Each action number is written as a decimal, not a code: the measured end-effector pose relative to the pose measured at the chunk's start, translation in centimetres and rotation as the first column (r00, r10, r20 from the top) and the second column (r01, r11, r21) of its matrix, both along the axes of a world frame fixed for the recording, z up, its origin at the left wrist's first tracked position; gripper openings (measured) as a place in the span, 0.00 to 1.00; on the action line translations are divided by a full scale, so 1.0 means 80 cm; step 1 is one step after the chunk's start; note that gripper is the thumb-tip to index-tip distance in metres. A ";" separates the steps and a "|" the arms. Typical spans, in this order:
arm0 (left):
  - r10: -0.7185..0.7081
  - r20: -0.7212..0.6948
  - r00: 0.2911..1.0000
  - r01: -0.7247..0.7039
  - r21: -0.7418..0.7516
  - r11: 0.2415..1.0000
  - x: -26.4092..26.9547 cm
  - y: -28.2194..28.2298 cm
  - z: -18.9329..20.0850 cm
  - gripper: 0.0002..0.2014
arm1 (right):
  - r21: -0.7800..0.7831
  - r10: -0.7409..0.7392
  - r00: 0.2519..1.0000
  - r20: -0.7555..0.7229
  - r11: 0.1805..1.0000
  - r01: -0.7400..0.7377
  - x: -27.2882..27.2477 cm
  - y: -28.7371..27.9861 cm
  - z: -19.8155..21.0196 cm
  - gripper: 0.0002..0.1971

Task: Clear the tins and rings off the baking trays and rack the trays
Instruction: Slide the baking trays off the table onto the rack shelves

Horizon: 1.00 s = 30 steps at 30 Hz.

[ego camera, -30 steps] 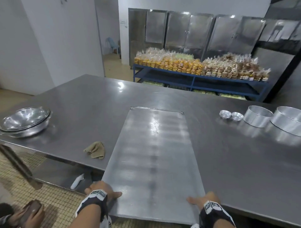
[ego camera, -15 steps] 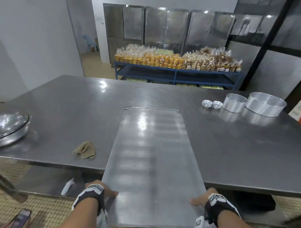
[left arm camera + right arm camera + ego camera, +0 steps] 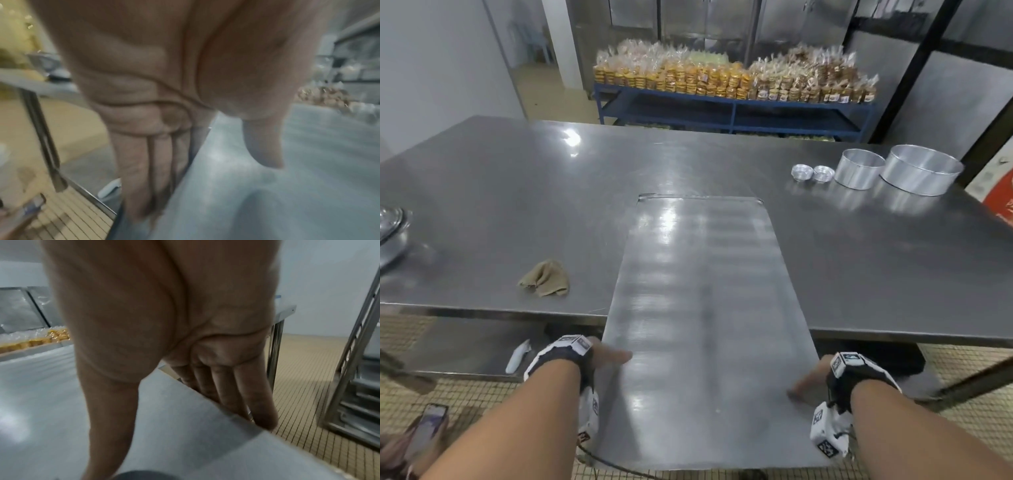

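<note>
A long bare baking tray (image 3: pixel 702 308) lies lengthwise, its far half on the steel table (image 3: pixel 517 205) and its near half hanging past the front edge. My left hand (image 3: pixel 606 356) grips the tray's left side, thumb (image 3: pixel 263 146) on top and fingers (image 3: pixel 148 178) underneath. My right hand (image 3: pixel 808 380) holds the right side the same way, thumb (image 3: pixel 111 418) on the tray (image 3: pixel 174 426) and fingers (image 3: pixel 246 394) below it. Two small tins (image 3: pixel 812 173) and two rings (image 3: pixel 859 168) (image 3: pixel 921 169) stand on the table at the far right.
A tan cloth (image 3: pixel 546 282) lies left of the tray and steel bowls (image 3: pixel 390 233) sit at the left edge. A blue shelf of packed goods (image 3: pixel 732 82) is behind. A steel rack (image 3: pixel 353 369) stands on the tiled floor to my right. Someone's hand holds a phone (image 3: pixel 424 431) at lower left.
The tray has slid toward me, so more of it overhangs the table's front edge. Both hands kept their hold and moved back with it.
</note>
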<state>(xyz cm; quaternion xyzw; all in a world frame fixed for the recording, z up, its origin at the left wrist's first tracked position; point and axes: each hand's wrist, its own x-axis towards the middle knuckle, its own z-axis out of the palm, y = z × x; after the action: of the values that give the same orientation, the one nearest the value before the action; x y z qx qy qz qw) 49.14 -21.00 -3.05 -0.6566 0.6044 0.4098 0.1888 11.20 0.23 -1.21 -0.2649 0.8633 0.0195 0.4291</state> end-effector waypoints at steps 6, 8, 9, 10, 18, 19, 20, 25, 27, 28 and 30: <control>0.295 -0.262 0.919 -0.333 -0.114 0.936 -0.032 -0.019 -0.008 0.27 | -0.227 -0.189 0.980 -0.063 0.959 0.171 -0.003 -0.044 -0.007 0.28; 0.354 -0.281 0.892 -0.400 -0.124 0.908 -0.045 -0.017 -0.008 0.21 | -0.295 -0.267 0.963 -0.044 0.924 0.243 0.001 -0.055 -0.011 0.24; 0.389 -0.291 0.874 -0.437 -0.121 0.891 -0.052 -0.015 -0.007 0.22 | -0.312 -0.318 0.947 -0.036 0.904 0.292 0.005 -0.060 -0.010 0.21; 0.413 -0.291 0.863 -0.465 -0.136 0.875 -0.058 -0.016 -0.012 0.23 | -0.334 -0.348 0.937 -0.035 0.888 0.318 0.007 -0.065 -0.013 0.18; 0.423 -0.191 0.885 -0.460 -0.227 0.859 -0.069 -0.002 -0.022 0.32 | -0.345 -0.469 0.883 -0.029 0.833 0.431 0.019 -0.057 -0.035 0.16; 0.430 -0.201 0.880 -0.468 -0.212 0.858 -0.066 0.001 -0.023 0.32 | -0.324 -0.481 0.877 -0.007 0.831 0.453 0.022 -0.051 -0.032 0.16; 0.449 -0.215 0.868 -0.488 -0.192 0.852 -0.062 0.002 -0.024 0.33 | -0.305 -0.495 0.869 0.018 0.825 0.476 0.022 -0.044 -0.030 0.18; 0.461 -0.228 0.857 -0.497 -0.135 0.857 -0.058 0.013 -0.024 0.36 | -0.248 -0.544 0.837 0.064 0.804 0.541 0.037 -0.004 -0.012 0.21; 0.455 -0.235 0.859 -0.489 -0.117 0.864 -0.058 0.017 -0.024 0.34 | -0.236 -0.609 0.788 0.091 0.756 0.611 0.041 0.014 -0.011 0.24; 0.448 -0.243 0.860 -0.483 -0.107 0.869 -0.060 0.020 -0.024 0.32 | -0.247 -0.634 0.767 0.100 0.731 0.636 0.042 0.025 -0.012 0.25; 0.430 -0.260 0.865 -0.464 -0.086 0.882 -0.066 0.025 -0.023 0.29 | -0.241 -0.683 0.721 0.117 0.685 0.688 0.044 0.046 -0.010 0.23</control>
<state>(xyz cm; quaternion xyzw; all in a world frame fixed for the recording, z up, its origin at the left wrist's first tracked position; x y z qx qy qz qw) 43.85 -18.98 -4.87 -0.7381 0.4816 0.4714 -0.0322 14.75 3.89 -2.04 0.0211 0.8902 -0.2610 0.3729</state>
